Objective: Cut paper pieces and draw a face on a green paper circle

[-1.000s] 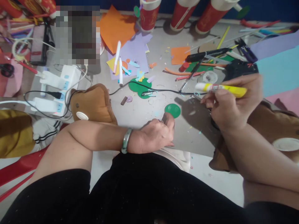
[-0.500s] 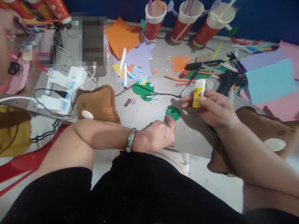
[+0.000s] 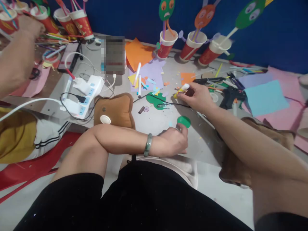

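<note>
A yellow glue stick with a white end is gripped in the fingers of my right hand. It is tilted low over the table, to the right of a larger green paper piece with rounded lobes. Nearer to me, my left hand pinches the edge of a small green paper disc between thumb and fingers. A bracelet circles the left wrist. Two white-bodied markers lie on purple paper among coloured scraps.
Red paper cups with paper-faced puppets stand along the blue wall. A hot glue gun and blue paper are at right. A power strip with cables and a brown cushion sit left. Another person's arm reaches in far left.
My right hand has moved forward and left, tipping the glue stick from upright to slanted over the table. My left hand stays at the green disc. The view has tilted up, showing the puppets' faces.
</note>
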A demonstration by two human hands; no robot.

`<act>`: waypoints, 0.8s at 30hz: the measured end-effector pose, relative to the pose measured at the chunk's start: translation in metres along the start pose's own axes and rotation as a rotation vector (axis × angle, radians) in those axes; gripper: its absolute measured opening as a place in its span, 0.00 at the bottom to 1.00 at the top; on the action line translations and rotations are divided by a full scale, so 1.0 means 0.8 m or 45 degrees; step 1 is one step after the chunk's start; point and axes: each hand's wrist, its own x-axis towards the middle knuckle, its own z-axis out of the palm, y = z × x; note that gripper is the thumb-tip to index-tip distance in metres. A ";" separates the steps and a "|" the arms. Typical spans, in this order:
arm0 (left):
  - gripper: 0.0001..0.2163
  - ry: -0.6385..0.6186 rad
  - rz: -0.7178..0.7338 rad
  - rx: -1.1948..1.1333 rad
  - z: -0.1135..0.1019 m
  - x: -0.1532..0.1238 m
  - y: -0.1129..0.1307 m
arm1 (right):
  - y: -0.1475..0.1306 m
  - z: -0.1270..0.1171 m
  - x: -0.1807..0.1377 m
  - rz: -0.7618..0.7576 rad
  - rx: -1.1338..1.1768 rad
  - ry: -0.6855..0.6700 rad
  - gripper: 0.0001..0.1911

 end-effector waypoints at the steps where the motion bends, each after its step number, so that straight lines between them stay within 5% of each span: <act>1: 0.32 0.009 0.003 -0.005 0.000 0.000 0.000 | 0.001 0.003 0.003 -0.010 -0.032 0.003 0.09; 5: 0.31 0.063 0.009 -0.002 0.004 0.000 0.000 | 0.006 0.000 0.005 -0.039 -0.093 -0.047 0.12; 10: 0.29 0.143 0.046 0.028 0.011 -0.001 -0.002 | -0.007 -0.027 0.001 0.038 -0.134 -0.043 0.40; 16: 0.28 0.193 0.094 0.085 0.017 -0.002 -0.004 | -0.046 -0.062 0.010 -0.098 -0.175 0.212 0.12; 24: 0.30 0.186 0.091 0.087 0.013 -0.004 -0.005 | -0.087 -0.070 0.079 0.052 -0.116 0.113 0.05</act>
